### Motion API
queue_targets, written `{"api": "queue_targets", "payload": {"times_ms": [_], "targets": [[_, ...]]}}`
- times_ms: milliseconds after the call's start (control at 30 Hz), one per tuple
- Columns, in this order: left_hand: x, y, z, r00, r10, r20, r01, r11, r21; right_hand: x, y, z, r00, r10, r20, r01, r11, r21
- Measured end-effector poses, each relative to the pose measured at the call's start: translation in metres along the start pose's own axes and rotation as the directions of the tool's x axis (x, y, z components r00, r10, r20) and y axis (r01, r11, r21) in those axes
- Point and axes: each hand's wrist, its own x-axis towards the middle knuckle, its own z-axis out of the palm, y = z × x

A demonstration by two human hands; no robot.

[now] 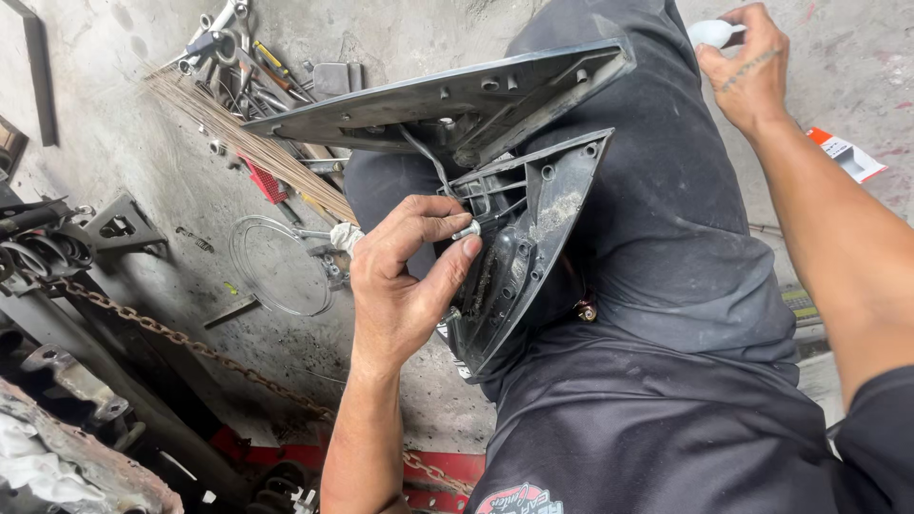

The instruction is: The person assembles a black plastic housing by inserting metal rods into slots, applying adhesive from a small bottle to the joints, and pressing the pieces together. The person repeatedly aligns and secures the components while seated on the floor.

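On your lap, left hand (405, 286) pinches a small metal fitting (466, 230) w/ fingers clamped, inside the black mirror housing (519, 257); right hand (747, 71) grips a small white bottle (712, 33). Next probably needs steady alignment.

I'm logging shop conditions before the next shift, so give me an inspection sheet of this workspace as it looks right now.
Surface: bare, stained concrete floor; the work rests on the person's lap.
Job's things: black plastic side-mirror housing, opened, its flat grey panel tilted above.
Clutter: pile of hand tools, bundle of thin rods, coil of wire, rusty chain, orange-and-white box.
Grips: left hand pinches a small metal part inside the housing; right hand holds a small white object on the floor.
Cables: thin wires run between panel and housing.
Surroundings: dirty metal parts at the left edge.
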Motion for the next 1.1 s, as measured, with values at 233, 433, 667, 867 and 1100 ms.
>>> {"api": "queue_targets", "payload": {"times_ms": [233, 433, 667, 867, 1100], "targets": [[0.002, -0.007, -0.003, 0.999, -0.042, 0.022, 0.043, 0.998, -0.038, -0.047, -0.022, -0.046, 0.996, -0.054, -0.069, 0.076, 0.926, 0.371], [0.004, -0.016, -0.005, 0.995, 0.059, 0.077, -0.05, 0.992, -0.117, -0.095, -0.077, -0.087, 0.945, -0.326, -0.005, 0.318, 0.919, 0.234], [0.006, -0.028, -0.002, 0.985, 0.161, 0.068, -0.145, 0.97, -0.194, -0.118, -0.149, -0.099, 0.772, -0.597, 0.219, 0.636, 0.715, -0.29], [0.014, -0.041, -0.001, 0.975, 0.204, 0.087, -0.163, 0.924, -0.346, -0.125, -0.185, -0.095, 0.714, -0.605, 0.351, 0.689, 0.521, -0.504], [0.018, -0.049, 0.007, 0.981, 0.178, 0.079, -0.128, 0.894, -0.43, -0.116, -0.212, -0.1, 0.68, -0.599, 0.423, 0.688, 0.322, -0.65]]}}
